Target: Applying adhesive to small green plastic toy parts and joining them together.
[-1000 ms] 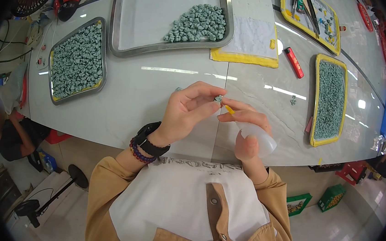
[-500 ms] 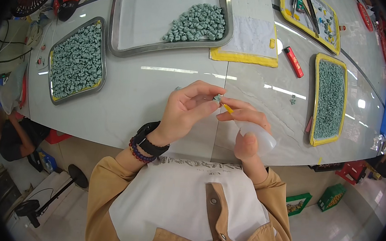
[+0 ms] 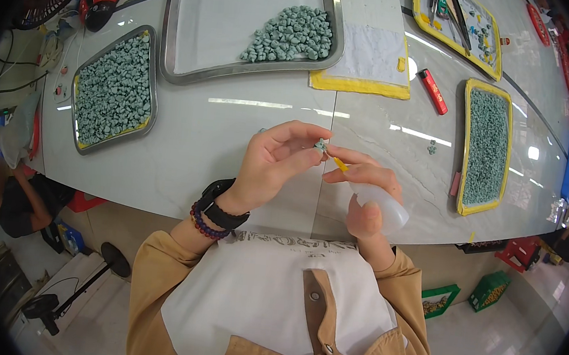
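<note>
Between the thumb and fingertips of my left hand point(image 3: 276, 160) is a small grey-green moulded piece point(image 3: 320, 143). My right hand point(image 3: 369, 192) grips a translucent white squeeze bottle point(image 3: 390, 212) with a yellow nozzle point(image 3: 341, 164). The nozzle's thin tip points at the piece from its right side; whether it touches cannot be made out. Another bit of the same green shows behind my left knuckles. To the right, a few small green pieces point(image 3: 432, 147) lie on the table.
A large metal tray point(image 3: 210, 22) holds a heap of green pieces. Smaller trays of them stand at left point(image 3: 154, 98) and right point(image 3: 464, 146). A red lighter-like object point(image 3: 433, 92), a yellow-edged board point(image 3: 360, 86) and a tool tray point(image 3: 458, 52) lie farther back. A person point(image 3: 25, 199) sits at far left.
My right hand and the bottle have shifted very slightly right and down, and more of the thin tip shows. The left hand keeps its hold on the piece.
</note>
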`<state>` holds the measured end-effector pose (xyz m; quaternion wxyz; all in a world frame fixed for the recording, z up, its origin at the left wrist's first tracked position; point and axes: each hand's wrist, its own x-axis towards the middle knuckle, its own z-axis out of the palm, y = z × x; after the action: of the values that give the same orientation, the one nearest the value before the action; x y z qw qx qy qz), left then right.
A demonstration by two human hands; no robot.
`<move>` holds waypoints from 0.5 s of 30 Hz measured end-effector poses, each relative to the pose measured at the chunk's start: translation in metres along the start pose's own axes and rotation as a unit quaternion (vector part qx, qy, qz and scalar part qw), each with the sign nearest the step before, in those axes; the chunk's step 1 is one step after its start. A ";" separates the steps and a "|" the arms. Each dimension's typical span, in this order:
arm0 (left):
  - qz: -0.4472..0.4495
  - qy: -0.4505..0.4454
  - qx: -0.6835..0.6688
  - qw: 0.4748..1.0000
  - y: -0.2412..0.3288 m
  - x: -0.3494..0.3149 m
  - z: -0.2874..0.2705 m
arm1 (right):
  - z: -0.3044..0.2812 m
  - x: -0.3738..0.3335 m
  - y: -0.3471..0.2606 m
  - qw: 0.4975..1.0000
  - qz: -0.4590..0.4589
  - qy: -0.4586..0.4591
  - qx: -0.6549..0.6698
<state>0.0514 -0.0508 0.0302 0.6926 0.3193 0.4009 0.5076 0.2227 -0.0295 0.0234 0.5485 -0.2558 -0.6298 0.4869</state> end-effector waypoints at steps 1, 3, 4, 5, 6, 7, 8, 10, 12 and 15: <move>-0.001 0.000 -0.007 1.000 0.000 0.000 0.000 | 0.000 0.000 0.000 1.000 -0.001 0.002 -0.001; 0.001 0.000 -0.008 1.000 0.000 0.000 0.000 | 0.000 0.000 0.001 1.000 -0.003 0.007 -0.001; 0.002 -0.001 -0.009 1.000 0.000 0.000 0.001 | 0.000 0.000 0.002 1.000 -0.003 0.007 -0.001; 0.003 -0.002 -0.009 1.000 0.000 0.000 0.001 | -0.001 -0.001 0.003 1.000 -0.004 0.007 -0.007; 0.003 -0.001 -0.007 1.000 -0.001 0.000 0.002 | -0.002 -0.001 0.004 1.000 -0.006 0.007 -0.014; 0.001 0.002 -0.001 1.000 -0.001 0.001 0.004 | -0.003 -0.002 0.004 1.000 -0.008 0.007 -0.020; 0.001 0.003 -0.001 1.000 -0.001 0.001 0.003 | -0.003 -0.001 0.003 1.000 -0.009 0.007 -0.024; 0.001 -0.003 -0.004 1.000 -0.001 0.001 0.002 | -0.004 -0.001 0.001 1.000 -0.003 -0.010 -0.018; 0.011 0.012 0.015 1.000 0.000 -0.003 -0.003 | -0.004 0.000 -0.003 1.000 -0.002 -0.014 -0.027; 0.015 0.029 0.012 0.999 -0.003 0.000 -0.001 | -0.011 0.012 -0.002 0.987 0.018 0.015 -0.159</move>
<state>0.0514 -0.0516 0.0272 0.6691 0.3187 0.4220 0.5222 0.2303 -0.0159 0.0294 0.5014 -0.3587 -0.6859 0.3866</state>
